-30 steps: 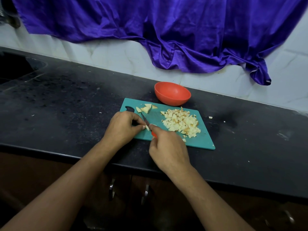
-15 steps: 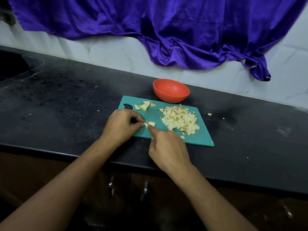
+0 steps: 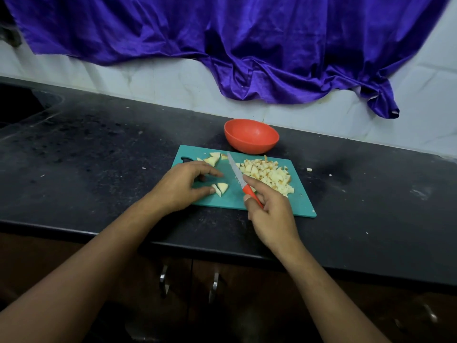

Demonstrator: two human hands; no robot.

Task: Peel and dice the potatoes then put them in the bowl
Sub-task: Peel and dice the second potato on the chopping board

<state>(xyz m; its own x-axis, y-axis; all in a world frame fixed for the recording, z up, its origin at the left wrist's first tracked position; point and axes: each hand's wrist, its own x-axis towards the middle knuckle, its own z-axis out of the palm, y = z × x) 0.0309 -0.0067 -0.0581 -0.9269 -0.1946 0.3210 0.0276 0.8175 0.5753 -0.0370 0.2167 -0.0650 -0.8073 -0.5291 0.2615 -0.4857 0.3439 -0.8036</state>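
**Layout, taken from the cutting board**

The cutting board point(image 3: 301, 206) lies on the counter point(image 3: 99, 157), with the bowl point(image 3: 251, 137) just behind its far edge. On the board's right half is the diced pile point(image 3: 267, 173). The wedges point(image 3: 212, 158) are at its far left corner. Two cut pieces point(image 3: 221, 188) lie front left, at my left hand point(image 3: 183, 185). My right hand point(image 3: 269, 214) holds the knife point(image 3: 238, 174) over the board's middle.

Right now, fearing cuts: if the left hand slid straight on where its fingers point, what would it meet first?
The left hand would likely meet the potato pieces at its thumb, then the knife; depth unclear.
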